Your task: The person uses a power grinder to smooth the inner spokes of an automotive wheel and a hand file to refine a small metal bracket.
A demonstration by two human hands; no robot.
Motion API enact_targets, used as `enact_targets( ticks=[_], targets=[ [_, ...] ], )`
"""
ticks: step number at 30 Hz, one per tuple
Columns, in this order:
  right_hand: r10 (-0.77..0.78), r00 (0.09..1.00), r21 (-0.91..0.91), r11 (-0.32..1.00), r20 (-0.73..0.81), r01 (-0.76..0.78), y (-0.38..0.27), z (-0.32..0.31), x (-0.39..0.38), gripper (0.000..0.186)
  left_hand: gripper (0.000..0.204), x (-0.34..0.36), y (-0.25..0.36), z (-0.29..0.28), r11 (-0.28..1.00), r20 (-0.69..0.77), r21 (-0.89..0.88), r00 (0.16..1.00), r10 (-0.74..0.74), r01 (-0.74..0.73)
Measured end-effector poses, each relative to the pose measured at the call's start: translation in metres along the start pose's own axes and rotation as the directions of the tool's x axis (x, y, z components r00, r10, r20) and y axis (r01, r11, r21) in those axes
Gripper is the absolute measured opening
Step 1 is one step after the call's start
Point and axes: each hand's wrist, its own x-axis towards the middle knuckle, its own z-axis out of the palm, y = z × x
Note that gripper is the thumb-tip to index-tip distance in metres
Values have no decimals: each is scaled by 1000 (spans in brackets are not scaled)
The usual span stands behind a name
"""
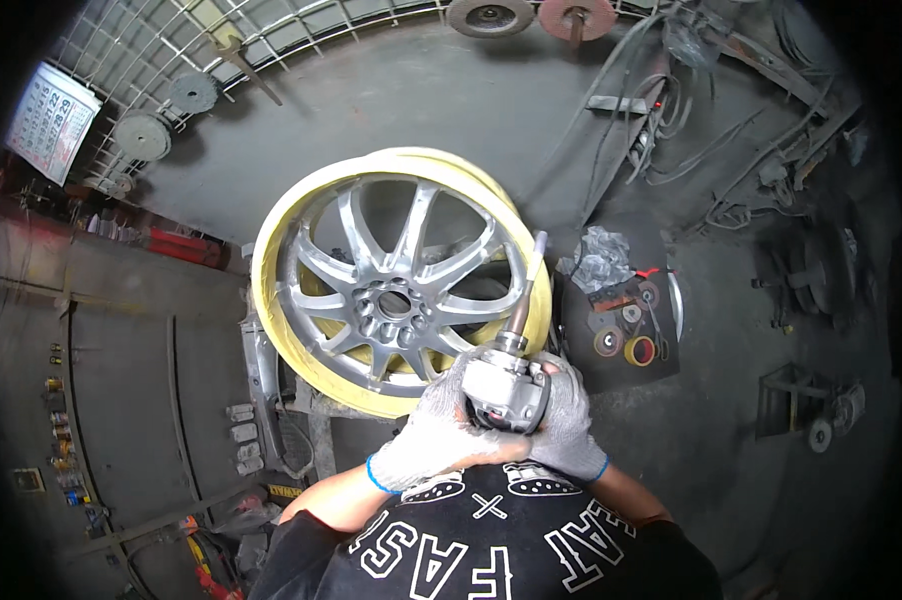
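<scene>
A multi-spoke silver alloy wheel (418, 230) with yellow masking around its rim lies in the middle, propped on a stand. In front of its lower right side I hold a metal power tool (501, 385) with a slender shaft and pale tip (536, 250) reaching up over the wheel's right edge. My left hand (441, 430), in a grey knit glove with blue cuff, grips the tool's body from the left. My right hand (564, 425), gloved alike, is closed on it from the right. The tool's far end is hidden between my hands.
A dark board (651, 350) at right holds tape rolls, discs and crumpled plastic. A wire grid (306, 28) with discs and a wrench spans the top. Cables (676, 130) hang top right. Cans (59, 420) and a red object (185, 247) are at left, a small metal rack (791, 400) at right.
</scene>
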Motion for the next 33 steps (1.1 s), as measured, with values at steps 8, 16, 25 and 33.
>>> enact_targets(
  ticks=[8,16,25,33],
  targets=[
    [-115,978,205,976,172,78,21,-12,15,99,79,20,2,-24,986,68,-36,984,164,-162],
    [118,897,301,916,427,-263,44,-4,5,84,86,34,-5,-51,997,224,28,973,63,-71],
    [253,899,81,950,357,-300,26,11,4,72,76,35,-28,-39,955,-230,261,952,204,-142],
    [176,864,-18,982,473,-190,30,17,13,75,44,29,-37,-35,872,-404,481,860,311,-89]
  ],
)
